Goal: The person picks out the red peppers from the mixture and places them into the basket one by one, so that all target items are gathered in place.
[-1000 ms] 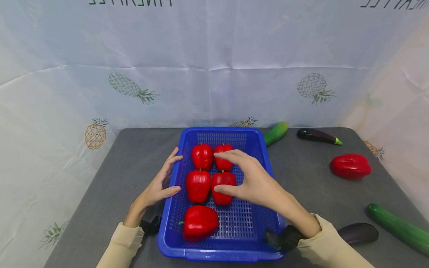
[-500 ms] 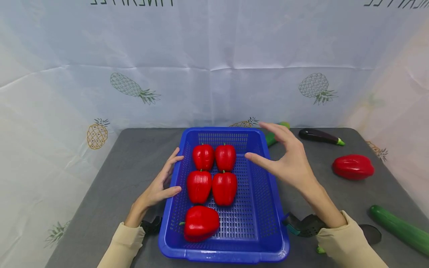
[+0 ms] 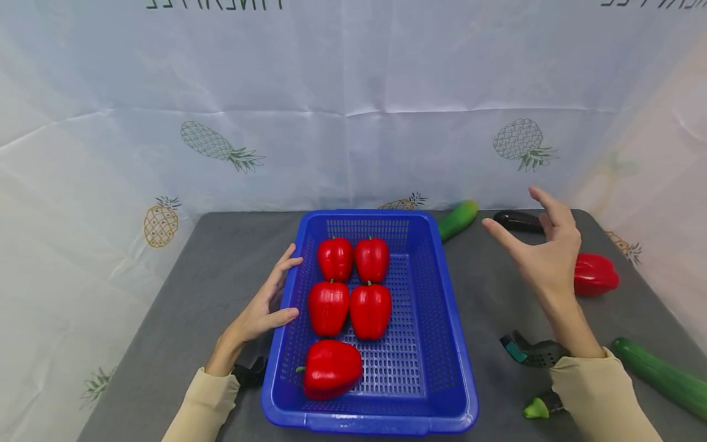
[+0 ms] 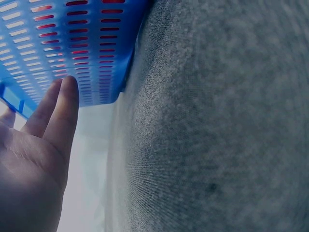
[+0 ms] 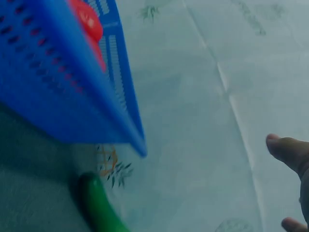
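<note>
A blue plastic basket (image 3: 442,368) with slotted walls stands mid-table, holding several red bell peppers; one bell pepper (image 3: 332,369) lies on its side at the near end. My left hand (image 3: 256,312) rests at the basket's left rim, fingers spread; the left wrist view shows its fingertips (image 4: 69,89) at the slotted wall. My right hand (image 3: 547,252) is raised over the table to the right of the basket, thumb and fingers wide apart with nothing between them. Behind it, partly hidden, lie a red bell pepper (image 3: 595,275) and a dark eggplant (image 3: 516,221).
A green cucumber (image 3: 459,220) lies by the basket's far right corner. Another long green cucumber (image 3: 663,374) lies at the table's right edge. Under my right sleeve shows an eggplant's green stem end (image 3: 536,409). A pineapple-print cloth (image 3: 353,153) hangs behind the grey table (image 3: 221,258).
My right hand has moved from over the peppers in the basket, out across the right rim, toward the bell pepper and eggplant at the right. The left hand has stayed at the rim.
</note>
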`<action>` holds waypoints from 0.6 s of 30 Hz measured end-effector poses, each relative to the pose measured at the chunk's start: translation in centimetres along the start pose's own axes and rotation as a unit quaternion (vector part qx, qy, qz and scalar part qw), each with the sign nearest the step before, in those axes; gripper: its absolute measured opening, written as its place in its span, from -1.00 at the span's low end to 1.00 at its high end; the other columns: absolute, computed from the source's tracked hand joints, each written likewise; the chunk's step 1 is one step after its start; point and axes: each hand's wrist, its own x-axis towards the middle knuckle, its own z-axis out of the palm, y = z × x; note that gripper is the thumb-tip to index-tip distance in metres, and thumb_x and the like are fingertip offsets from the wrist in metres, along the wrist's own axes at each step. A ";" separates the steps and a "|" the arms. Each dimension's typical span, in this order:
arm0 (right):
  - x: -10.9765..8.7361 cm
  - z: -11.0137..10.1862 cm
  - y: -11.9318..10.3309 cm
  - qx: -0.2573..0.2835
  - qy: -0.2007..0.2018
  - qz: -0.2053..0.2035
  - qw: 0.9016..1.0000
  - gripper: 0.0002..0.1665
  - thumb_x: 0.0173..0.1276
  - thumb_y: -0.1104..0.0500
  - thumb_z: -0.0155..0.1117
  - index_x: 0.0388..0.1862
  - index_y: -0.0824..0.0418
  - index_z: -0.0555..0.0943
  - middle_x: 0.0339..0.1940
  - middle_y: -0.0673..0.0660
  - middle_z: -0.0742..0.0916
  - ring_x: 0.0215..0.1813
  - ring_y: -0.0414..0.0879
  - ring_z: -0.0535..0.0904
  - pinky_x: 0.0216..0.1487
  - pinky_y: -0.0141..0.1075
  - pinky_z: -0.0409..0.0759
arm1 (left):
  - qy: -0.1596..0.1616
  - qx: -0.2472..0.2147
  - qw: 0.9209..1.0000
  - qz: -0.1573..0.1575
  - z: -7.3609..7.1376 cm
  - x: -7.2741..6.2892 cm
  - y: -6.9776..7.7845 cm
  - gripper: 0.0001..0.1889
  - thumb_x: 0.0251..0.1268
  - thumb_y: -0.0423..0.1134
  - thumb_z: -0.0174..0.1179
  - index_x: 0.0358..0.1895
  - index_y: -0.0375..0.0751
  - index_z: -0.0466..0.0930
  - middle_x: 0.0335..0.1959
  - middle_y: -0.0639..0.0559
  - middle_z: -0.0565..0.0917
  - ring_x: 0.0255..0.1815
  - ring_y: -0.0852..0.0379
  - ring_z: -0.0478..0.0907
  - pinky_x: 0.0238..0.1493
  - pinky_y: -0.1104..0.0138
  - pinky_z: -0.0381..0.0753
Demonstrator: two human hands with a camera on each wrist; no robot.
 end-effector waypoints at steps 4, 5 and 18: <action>0.2 -1.2 1.8 -0.005 0.033 0.009 0.999 -0.14 0.07 0.24 0.61 0.41 -0.06 0.55 0.42 0.02 0.59 0.43 -0.28 0.40 0.55 -0.35 0.30 | -0.002 -0.004 1.000 0.001 0.0 0.0 0.0 -0.14 0.24 -0.33 0.18 0.59 -0.36 -0.02 0.73 -0.11 -0.35 0.61 0.28 0.11 0.40 0.44 0.39; 0.2 -1.5 2.2 -0.011 0.039 0.013 0.999 -0.14 0.08 0.22 0.61 0.40 -0.07 0.55 0.41 0.02 0.60 0.41 -0.29 0.41 0.54 -0.36 0.31 | -0.002 -0.004 1.000 0.000 0.0 0.0 0.0 -0.14 0.24 -0.33 0.18 0.59 -0.36 -0.03 0.73 -0.10 -0.35 0.61 0.30 0.10 0.40 0.44 0.39; 0.5 -5.9 7.1 -0.112 0.063 0.142 0.982 -0.12 0.19 -0.03 0.54 0.50 -0.22 0.42 0.54 -0.11 0.48 0.60 -0.23 0.25 0.67 -0.27 0.10 | -0.002 -0.010 1.000 0.009 0.0 0.0 -0.4 -0.15 0.26 -0.33 0.16 0.57 -0.44 -0.04 0.72 -0.14 -0.37 0.63 0.22 0.07 0.41 0.44 0.38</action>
